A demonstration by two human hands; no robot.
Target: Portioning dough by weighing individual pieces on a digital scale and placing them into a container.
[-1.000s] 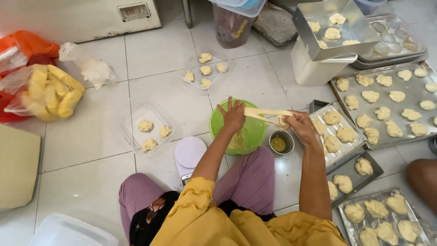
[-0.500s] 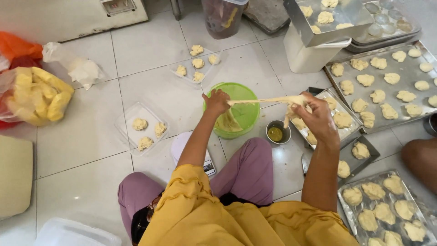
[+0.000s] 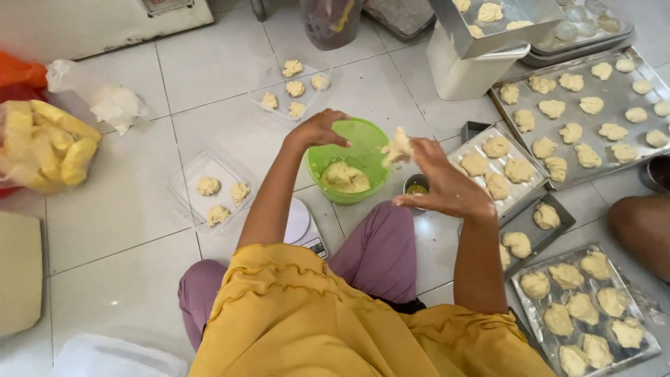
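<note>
Left hand (image 3: 319, 130) on the green bowl (image 3: 363, 137) rim at ten o'clock, fingers curled, grip unclear, right hand (image 3: 436, 180) fingertips pinching a dough lump (image 3: 398, 148), raised at the bowl's three o'clock

White tiled floor (image 3: 125, 209) under green bowl (image 3: 363, 139), metal trays (image 3: 513, 91) (dough-laden), clear lids (image 3: 183, 183).

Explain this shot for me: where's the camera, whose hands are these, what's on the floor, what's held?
One view only, from a camera worn on the person's head, looking down at their own bare hands as they sit on a tiled floor. The right hand holds up a lump of pale dough. The left hand rests on the rim of a green bowl with more dough inside. Metal trays of shaped dough pieces lie to the right, clear plastic trays to the left.
</note>
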